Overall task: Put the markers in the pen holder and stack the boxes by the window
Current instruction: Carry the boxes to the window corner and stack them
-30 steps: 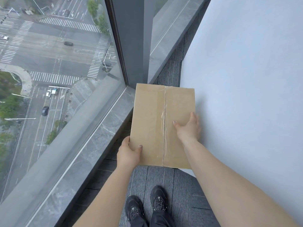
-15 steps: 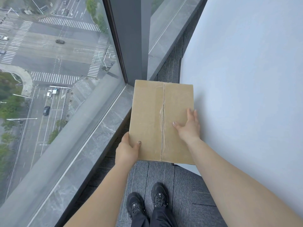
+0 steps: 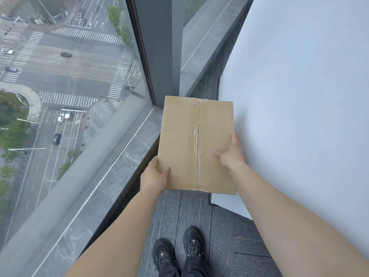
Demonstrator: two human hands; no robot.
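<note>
A flat brown cardboard box [image 3: 185,144] with a taped seam down its middle is held in front of me, above the carpet between the window sill and a white surface. My left hand [image 3: 153,177] grips its near left corner, thumb on top. My right hand [image 3: 231,153] grips its right edge, thumb on top and fingers down the side. No markers or pen holder are in view.
A grey marble window sill [image 3: 111,176] runs along the big window [image 3: 69,76] on the left, with a dark frame post [image 3: 157,56] at the corner. A white surface [image 3: 299,116] fills the right. My black shoes [image 3: 177,250] stand on grey carpet below.
The box has shifted slightly forward, toward the window corner, with both hands keeping the same grip.
</note>
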